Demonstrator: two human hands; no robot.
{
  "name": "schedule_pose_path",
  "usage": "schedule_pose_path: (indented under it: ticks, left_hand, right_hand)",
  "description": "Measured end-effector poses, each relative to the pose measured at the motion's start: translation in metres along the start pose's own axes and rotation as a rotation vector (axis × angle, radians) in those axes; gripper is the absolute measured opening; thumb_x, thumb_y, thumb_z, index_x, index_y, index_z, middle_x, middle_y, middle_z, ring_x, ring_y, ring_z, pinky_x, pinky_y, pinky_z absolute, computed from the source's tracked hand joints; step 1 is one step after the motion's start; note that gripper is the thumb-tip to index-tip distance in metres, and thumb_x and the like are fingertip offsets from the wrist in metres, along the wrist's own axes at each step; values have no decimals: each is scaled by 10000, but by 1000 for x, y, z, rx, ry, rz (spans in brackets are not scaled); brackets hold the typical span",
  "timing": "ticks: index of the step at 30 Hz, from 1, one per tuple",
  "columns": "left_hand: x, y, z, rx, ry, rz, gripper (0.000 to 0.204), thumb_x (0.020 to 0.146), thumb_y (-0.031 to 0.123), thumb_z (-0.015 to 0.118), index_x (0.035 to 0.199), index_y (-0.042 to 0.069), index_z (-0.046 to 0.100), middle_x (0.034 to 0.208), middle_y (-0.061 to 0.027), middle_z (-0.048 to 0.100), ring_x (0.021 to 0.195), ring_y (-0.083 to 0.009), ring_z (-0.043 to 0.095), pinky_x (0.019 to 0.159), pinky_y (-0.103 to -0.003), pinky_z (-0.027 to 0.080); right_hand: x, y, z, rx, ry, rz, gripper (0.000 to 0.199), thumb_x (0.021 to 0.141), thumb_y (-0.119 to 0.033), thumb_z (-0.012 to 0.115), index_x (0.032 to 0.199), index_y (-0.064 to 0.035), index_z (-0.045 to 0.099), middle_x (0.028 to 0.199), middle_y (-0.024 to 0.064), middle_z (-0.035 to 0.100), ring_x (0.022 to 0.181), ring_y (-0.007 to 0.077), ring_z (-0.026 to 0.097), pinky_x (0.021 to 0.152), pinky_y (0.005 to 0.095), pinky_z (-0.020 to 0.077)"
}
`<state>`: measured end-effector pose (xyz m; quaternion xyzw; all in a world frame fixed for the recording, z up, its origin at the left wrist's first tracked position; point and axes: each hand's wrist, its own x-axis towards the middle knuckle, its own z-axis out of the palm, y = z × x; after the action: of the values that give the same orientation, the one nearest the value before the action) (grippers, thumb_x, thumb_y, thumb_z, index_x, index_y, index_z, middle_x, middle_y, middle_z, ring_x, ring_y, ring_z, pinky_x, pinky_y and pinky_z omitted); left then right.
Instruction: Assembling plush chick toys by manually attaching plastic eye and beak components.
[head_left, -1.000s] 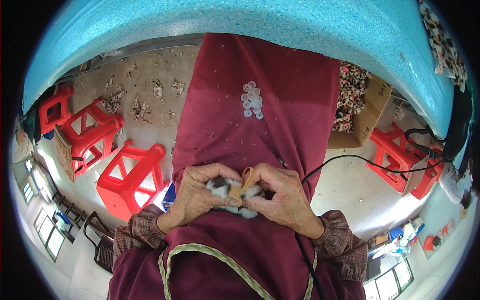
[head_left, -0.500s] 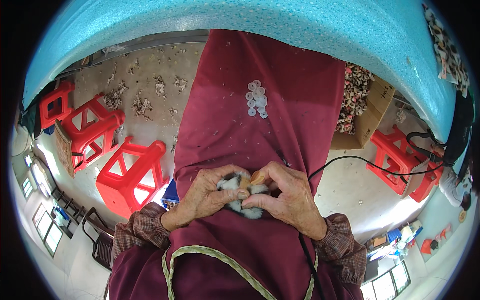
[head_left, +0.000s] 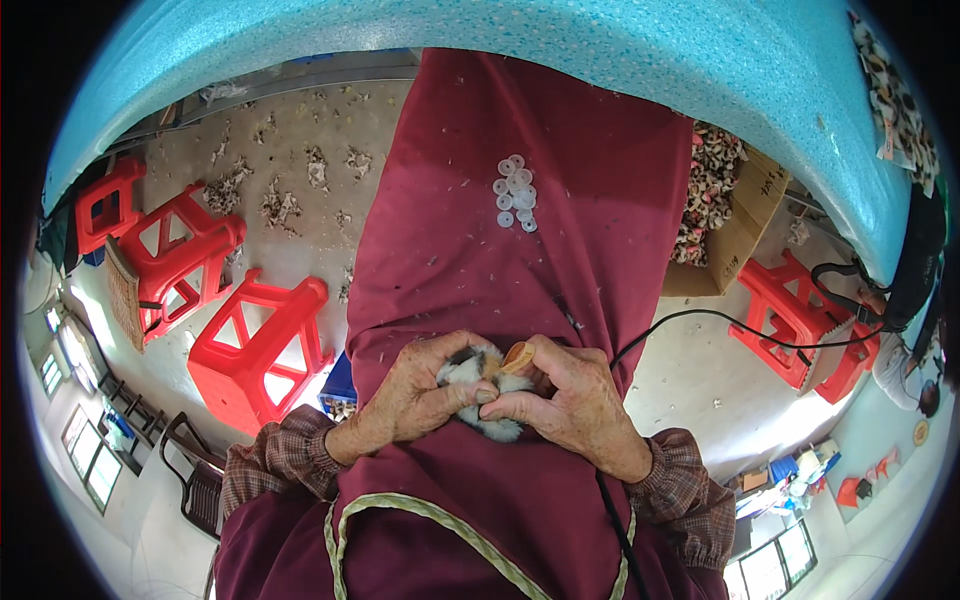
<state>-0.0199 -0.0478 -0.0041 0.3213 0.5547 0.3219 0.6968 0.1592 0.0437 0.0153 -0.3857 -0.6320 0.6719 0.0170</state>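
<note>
A black cord [head_left: 700, 312] ran in from the right and passed beneath the right hand [head_left: 575, 400]. Both wrists angled inward over the lap, where the left hand [head_left: 415, 390] had its fingers wrapped around a white-and-dark furry piece [head_left: 464, 372]; the right's pinched its right side, beside a tan loop [head_left: 518, 355]. Farther, across flecked maroon cloth [head_left: 450, 250], lay translucent rings [head_left: 520, 188]; an open cardboard box [head_left: 735, 240] stood right, before the far blue table's [head_left: 400, 25] curved edge.
</note>
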Motion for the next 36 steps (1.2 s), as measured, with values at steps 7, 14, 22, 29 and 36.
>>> schedule_pose_path:
  ticks: [7, 14, 22, 29, 36]
  left_hand:
    - [-4, -2, 1, -26, 25, -12, 324, 825, 276, 673, 1019, 35, 578, 791, -47, 600, 728, -115, 560, 670, -273, 458]
    - [-6, -9, 5, -44, 129, 38, 326, 815, 283, 669, 1006, 34, 580, 806, -54, 592, 735, -144, 573, 675, -277, 457]
    - [3, -1, -1, -247, 232, -26, 303, 804, 178, 707, 1031, 19, 582, 830, -5, 594, 770, -55, 527, 679, -222, 441]
    - [14, 3, 0, -206, 299, 81, 273, 812, 141, 709, 1026, 18, 591, 827, 24, 588, 772, -33, 512, 697, -197, 429]
    - [17, 10, -11, -577, 103, -132, 285, 835, 173, 691, 1050, 9, 603, 904, -22, 643, 844, -84, 591, 763, -244, 487]
  right_hand:
    - [3, -4, 1, -1, -9, -12, 375, 710, -247, 782, 814, -17, 505, 736, 123, 635, 677, 279, 652, 570, 350, 501]
    - [4, -7, 6, -44, 19, 7, 382, 690, -234, 798, 811, -21, 505, 725, 132, 624, 654, 287, 642, 573, 346, 503]
    - [25, 20, -18, 914, -40, 248, 165, 833, 36, 599, 992, 30, 558, 863, 69, 629, 701, 85, 614, 606, 219, 510]
    - [31, 19, -9, 618, -84, 112, 194, 817, 63, 603, 1001, 17, 564, 894, 38, 622, 791, 69, 604, 728, 204, 502]
    - [24, 25, -4, 520, 81, 16, 212, 726, 95, 582, 917, 6, 556, 785, -1, 574, 682, 37, 535, 615, 174, 444]
